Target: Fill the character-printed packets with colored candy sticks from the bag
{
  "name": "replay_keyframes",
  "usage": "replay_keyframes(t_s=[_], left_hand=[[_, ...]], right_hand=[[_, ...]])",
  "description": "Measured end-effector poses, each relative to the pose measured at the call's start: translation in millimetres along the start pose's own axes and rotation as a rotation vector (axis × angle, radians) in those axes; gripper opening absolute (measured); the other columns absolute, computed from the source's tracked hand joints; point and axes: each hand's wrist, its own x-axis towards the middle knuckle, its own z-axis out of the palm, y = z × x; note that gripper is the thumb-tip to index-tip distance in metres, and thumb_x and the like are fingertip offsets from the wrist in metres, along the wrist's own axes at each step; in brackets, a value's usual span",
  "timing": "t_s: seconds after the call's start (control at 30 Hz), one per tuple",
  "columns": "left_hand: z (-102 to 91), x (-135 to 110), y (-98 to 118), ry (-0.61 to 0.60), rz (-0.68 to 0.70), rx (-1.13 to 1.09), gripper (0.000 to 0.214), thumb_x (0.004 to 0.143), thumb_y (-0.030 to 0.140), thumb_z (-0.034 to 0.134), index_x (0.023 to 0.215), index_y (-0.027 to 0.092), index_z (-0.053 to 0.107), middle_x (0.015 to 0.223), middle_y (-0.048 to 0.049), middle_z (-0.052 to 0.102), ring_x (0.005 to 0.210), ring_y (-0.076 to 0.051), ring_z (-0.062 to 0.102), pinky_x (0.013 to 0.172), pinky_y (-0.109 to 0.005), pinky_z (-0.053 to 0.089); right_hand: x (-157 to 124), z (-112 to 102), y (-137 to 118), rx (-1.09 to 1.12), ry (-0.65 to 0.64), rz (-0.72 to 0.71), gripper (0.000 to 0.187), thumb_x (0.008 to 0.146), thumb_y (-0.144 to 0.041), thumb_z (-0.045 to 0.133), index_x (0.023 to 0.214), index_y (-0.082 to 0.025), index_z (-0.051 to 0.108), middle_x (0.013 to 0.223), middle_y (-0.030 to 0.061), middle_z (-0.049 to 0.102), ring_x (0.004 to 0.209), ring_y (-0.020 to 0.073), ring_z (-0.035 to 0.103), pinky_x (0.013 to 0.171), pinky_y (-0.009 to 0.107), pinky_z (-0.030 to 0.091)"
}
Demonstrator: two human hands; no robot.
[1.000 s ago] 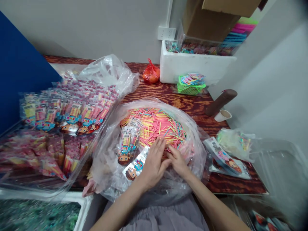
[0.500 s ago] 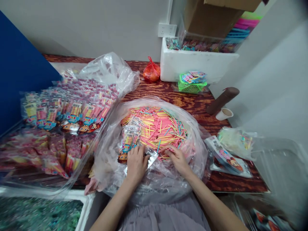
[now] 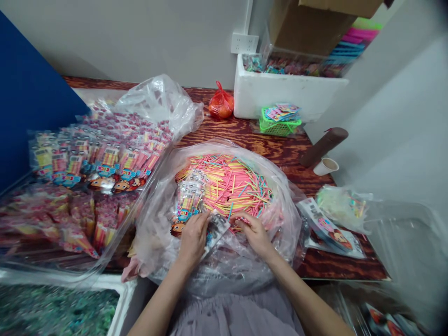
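In my view, the left hand (image 3: 193, 237) gripped a silver pouch (image 3: 217, 228) over the front of the clear bag (image 3: 154, 228). The right hand (image 3: 255, 234) pinched coloured sticks (image 3: 242, 219) beside the pouch, near the loose pile (image 3: 234, 182) inside the bag.

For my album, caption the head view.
Left hand holding a silvery pouch, right hand holding sticks, near a colourful heap.

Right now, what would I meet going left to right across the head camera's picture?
Heap of stick-filled pouches, left hand, silver printed pouch, right hand, white paper cup.
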Motion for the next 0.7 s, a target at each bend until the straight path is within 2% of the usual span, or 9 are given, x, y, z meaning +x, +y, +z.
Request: replay_keyframes(t_s=[0.07, 0.13, 0.2, 0.27, 0.33, 0.4, 0.53, 0.63, 0.7], left_hand=[[-8.4, 1, 7, 0.056, -0.057, -0.119, 0.031, 0.094, 0.028, 0.047, 0.12, 0.022, 0.064, 0.119, -0.0091, 0.066, 0.112, -0.023, 0.059, 0.098, -0.038, 0.044], [-16.9, 3, 14, 0.111, -0.179, -0.294, 0.032, 0.092, 0.033, 0.052, 0.119, 0.023, 0.066, 0.119, -0.0072, 0.066, 0.117, -0.024, 0.056, 0.101, -0.037, 0.042], [-23.8, 6, 22, 0.161, -0.367, -0.531, 0.031, 0.089, 0.041, 0.057, 0.108, 0.022, 0.071, 0.106, -0.0061, 0.07, 0.107, -0.023, 0.061, 0.093, -0.034, 0.046], [-28.2, 13, 29, 0.226, -0.545, -0.798, 0.031, 0.083, 0.047, 0.063, 0.097, 0.02, 0.072, 0.091, -0.0035, 0.071, 0.088, -0.019, 0.064, 0.08, -0.029, 0.049], [-30.6, 21, 35, 0.294, -0.637, -1.013, 0.03, 0.076, 0.046, 0.071, 0.087, 0.019, 0.069, 0.078, 0.0005, 0.067, 0.072, -0.013, 0.061, 0.07, -0.023, 0.048], [-31.5, 29, 41, 0.326, -0.654, -1.123, 0.03, 0.069, 0.044, 0.077, 0.076, 0.018, 0.064, 0.065, 0.004, 0.061, 0.059, -0.009, 0.054, 0.061, -0.02, 0.044], [-29.4, 30, 44, 0.238, -0.63, -1.069, 0.041, 0.073, 0.051, 0.071, 0.06, 0.017, 0.053, 0.052, 0.0058, 0.049, 0.048, -0.008, 0.043, 0.051, -0.019, 0.036], [-24.8, 21, 40, 0.097, -0.6, -0.875, 0.043, 0.081, 0.053, 0.061, 0.059, 0.018, 0.052, 0.052, 0.005, 0.048, 0.047, -0.008, 0.041, 0.048, -0.02, 0.033], [-21.4, 16, 35, 0.022, -0.579, -0.789, 0.038, 0.083, 0.049, 0.06, 0.062, 0.018, 0.054, 0.054, 0.0049, 0.048, 0.05, -0.009, 0.042, 0.049, -0.02, 0.033]], right_hand=[[0, 1, -1, -0.002, -0.002, 0.005, 0.018, 0.092, -0.031, 0.054, 0.096, -0.022, 0.069, 0.092, 0.0046, 0.069, 0.09, 0.0199, 0.064, 0.082, 0.031, 0.047], [-1, 2, -2, -0.012, -0.002, 0.001, 0.017, 0.092, -0.029, 0.054, 0.096, -0.022, 0.069, 0.093, 0.0046, 0.069, 0.091, 0.0198, 0.064, 0.082, 0.031, 0.047], [-1, 2, -3, -0.028, 0.0, -0.005, 0.016, 0.092, -0.028, 0.054, 0.095, -0.022, 0.069, 0.092, 0.0043, 0.069, 0.091, 0.0193, 0.064, 0.082, 0.03, 0.046], [-1, 3, -4, -0.039, -0.005, -0.004, 0.016, 0.092, -0.026, 0.054, 0.093, -0.022, 0.069, 0.09, 0.0038, 0.069, 0.089, 0.0187, 0.064, 0.081, 0.029, 0.046], [-2, 5, -4, -0.039, -0.014, 0.002, 0.016, 0.092, -0.025, 0.054, 0.093, -0.022, 0.069, 0.089, 0.0035, 0.069, 0.088, 0.0182, 0.063, 0.081, 0.028, 0.046], [-2, 6, -5, -0.034, -0.018, 0.006, 0.016, 0.092, -0.025, 0.053, 0.093, -0.022, 0.068, 0.09, 0.0034, 0.068, 0.088, 0.018, 0.063, 0.081, 0.028, 0.046], [-3, 8, -6, -0.029, -0.028, 0.002, 0.017, 0.093, -0.024, 0.051, 0.092, -0.022, 0.068, 0.09, 0.0032, 0.068, 0.089, 0.0179, 0.063, 0.082, 0.028, 0.045], [-3, 9, -6, -0.032, -0.02, 0.015, 0.016, 0.092, -0.024, 0.052, 0.09, -0.022, 0.068, 0.089, 0.0029, 0.069, 0.088, 0.0177, 0.063, 0.081, 0.028, 0.046], [-3, 10, -6, -0.032, -0.013, 0.025, 0.016, 0.092, -0.023, 0.053, 0.089, -0.022, 0.068, 0.088, 0.0028, 0.069, 0.087, 0.0179, 0.063, 0.08, 0.028, 0.046]])
